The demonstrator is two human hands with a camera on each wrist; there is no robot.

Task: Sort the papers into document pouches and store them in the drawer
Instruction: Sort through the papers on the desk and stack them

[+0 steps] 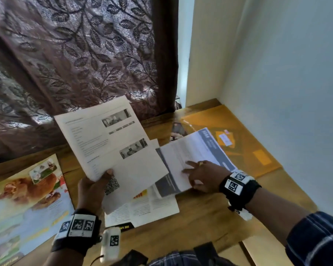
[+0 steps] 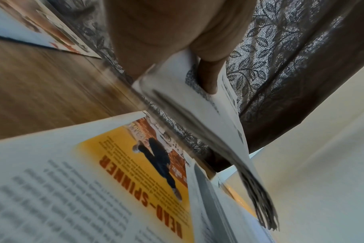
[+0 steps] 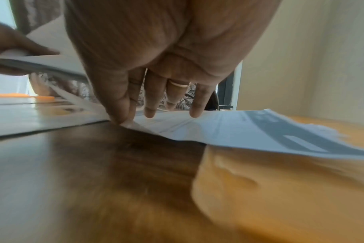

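My left hand [image 1: 102, 179] grips a stack of white printed papers [image 1: 108, 139] by its lower corner, thumb on top, and holds it tilted above the wooden table [image 1: 196, 217]. In the left wrist view a finger [image 2: 208, 77] lies against the stack [image 2: 218, 118]. My right hand [image 1: 190, 169] is on a grey-and-white sheet [image 1: 192, 152]. Its thumb and forefinger [image 3: 123, 115] pinch the near edge of the sheet [image 3: 249, 131], while the other fingers rest straight on it. An orange document pouch [image 1: 238, 139] lies flat at the back right, partly under that sheet.
A magazine page with a yellow panel [image 2: 114, 164] lies on the table under the lifted stack. A large colourful poster [image 1: 25, 204] covers the table's left end. A leaf-patterned curtain [image 1: 75, 54] hangs behind, and a pale wall [image 1: 286, 83] closes the right side.
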